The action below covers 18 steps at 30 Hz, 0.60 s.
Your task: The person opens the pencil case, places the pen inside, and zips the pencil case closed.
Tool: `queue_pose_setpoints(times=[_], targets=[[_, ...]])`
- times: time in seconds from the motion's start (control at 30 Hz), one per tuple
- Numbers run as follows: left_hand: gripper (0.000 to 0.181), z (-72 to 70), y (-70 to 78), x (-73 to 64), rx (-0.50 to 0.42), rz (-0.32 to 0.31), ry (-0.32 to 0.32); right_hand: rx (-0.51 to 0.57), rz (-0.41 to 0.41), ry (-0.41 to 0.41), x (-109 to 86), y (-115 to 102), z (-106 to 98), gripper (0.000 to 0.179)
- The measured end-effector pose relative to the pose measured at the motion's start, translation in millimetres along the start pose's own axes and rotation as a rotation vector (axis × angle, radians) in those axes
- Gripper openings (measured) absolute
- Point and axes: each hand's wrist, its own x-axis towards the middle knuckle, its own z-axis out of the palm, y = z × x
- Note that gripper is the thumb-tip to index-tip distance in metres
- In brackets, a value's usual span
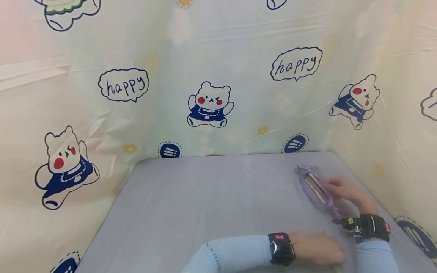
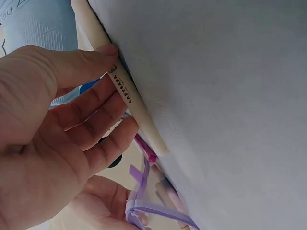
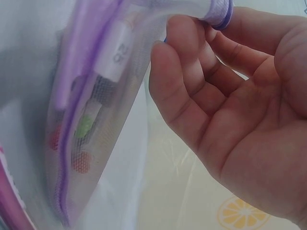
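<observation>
My left hand (image 1: pixel 319 248) is low over the table's front right. In the left wrist view its thumb and fingers pinch a cream pen (image 2: pixel 128 93) printed "CAPYBARA", close along the tabletop. Farther back, my right hand (image 1: pixel 346 189) grips the edge of a purple mesh zipper pouch (image 1: pixel 306 190). In the right wrist view, thumb and fingers pinch the pouch's purple trim (image 3: pixel 220 13). The pouch gapes, and slim items (image 1: pixel 315 188) show inside it. Red and green spots (image 3: pixel 85 127) show through its mesh. A magenta stick-like thing (image 2: pixel 149 154) lies by the pouch's near end.
A grey-covered table (image 1: pixel 211 193) stretches off to the left of both hands. Cloth printed with cartoon bears (image 1: pixel 209 104) hangs round its back and sides. Each wrist wears a black strapped device (image 1: pixel 281 249), with light blue sleeves (image 1: pixel 239 252) below.
</observation>
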Motion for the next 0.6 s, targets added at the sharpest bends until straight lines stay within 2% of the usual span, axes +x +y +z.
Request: queue_pose_setpoints(times=[0.17,0.3,0.43,0.6], targets=[[0.01,0.7,-10.8,-6.5,0.098,0.05,0.053,-0.007,0.01,-0.003,1.4,-4,-1,0.028],[0.01,1.0,-19.3,-9.3,0.148,0.04,0.077,0.0,0.017,0.0,1.4,-6,-1,0.027],[0.009,0.3,-26.7,-9.6,0.104,0.021,0.059,-0.004,0.015,-0.008,0.2,-8,-1,0.026],[0.008,-5.7,-36.8,-7.9,-0.062,-0.017,0.008,-0.02,0.037,-0.008,-1.2,-8,2,0.027]])
